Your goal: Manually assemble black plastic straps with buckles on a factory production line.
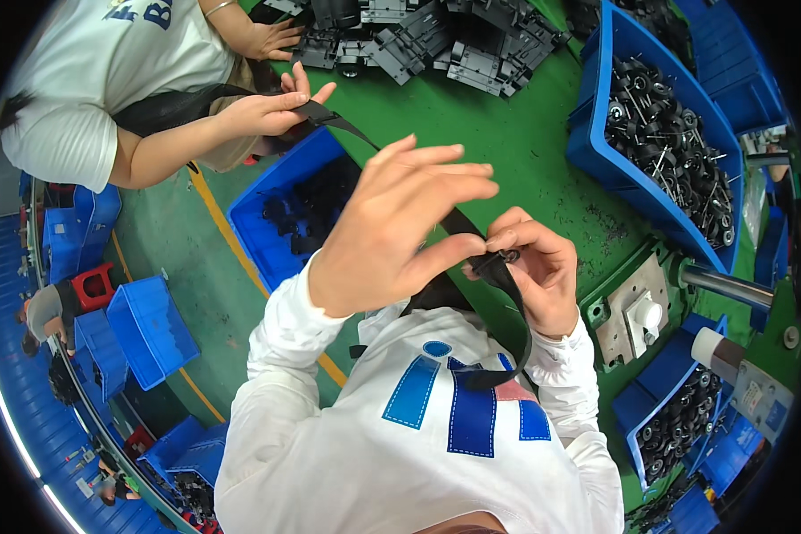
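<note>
Black small axle part (pixel 498 259) pinched by right hand (pixel 534 267); left hand (pixel 392 231) open.

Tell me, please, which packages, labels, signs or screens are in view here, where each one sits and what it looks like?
Label: small blue rectangle on the grey machine housing at lower right.
Shirt patches: blue block shapes with one pink, on the white shirt below the left hand and right hand.
No packages, signs or screens show.
</note>
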Demonstrator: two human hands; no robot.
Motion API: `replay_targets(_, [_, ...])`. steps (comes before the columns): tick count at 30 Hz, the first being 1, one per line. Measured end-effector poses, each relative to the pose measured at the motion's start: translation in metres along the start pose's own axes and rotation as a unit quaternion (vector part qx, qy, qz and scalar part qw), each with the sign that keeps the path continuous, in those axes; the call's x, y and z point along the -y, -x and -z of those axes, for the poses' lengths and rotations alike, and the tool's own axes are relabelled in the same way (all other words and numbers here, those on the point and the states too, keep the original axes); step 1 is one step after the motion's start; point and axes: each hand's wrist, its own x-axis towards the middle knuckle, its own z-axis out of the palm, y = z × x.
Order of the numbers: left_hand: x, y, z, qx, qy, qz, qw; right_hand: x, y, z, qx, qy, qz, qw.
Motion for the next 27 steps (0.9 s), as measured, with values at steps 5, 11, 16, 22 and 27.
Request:
replay_targets(5, [0.001,-0.008,-0.011,0.133,0.155,0.04,0.978,0.01,0.012,0.007,0.0,-0.004,-0.007,1.0])
replay_targets(11, [0.004,-0.016,-0.005,0.135,0.192,0.074,0.969,0.039,0.048,0.011,-0.056,-0.107,-0.036,0.992])
replay_targets(16, [-0.013,-0.021,-0.004,0.133,0.271,0.255,0.919,0.051,0.074,0.025,-0.019,-0.174,0.03,0.984])
replay_targets(22, [-0.053,-0.04,-0.017,0.285,0.249,0.086,0.922,0.057,0.088,0.034,-0.061,-0.149,0.027,0.987])
replay_targets(27, [-0.081,-0.046,-0.049,0.288,0.255,0.026,0.923,0.063,0.102,0.033,-0.057,-0.144,0.013,0.988])
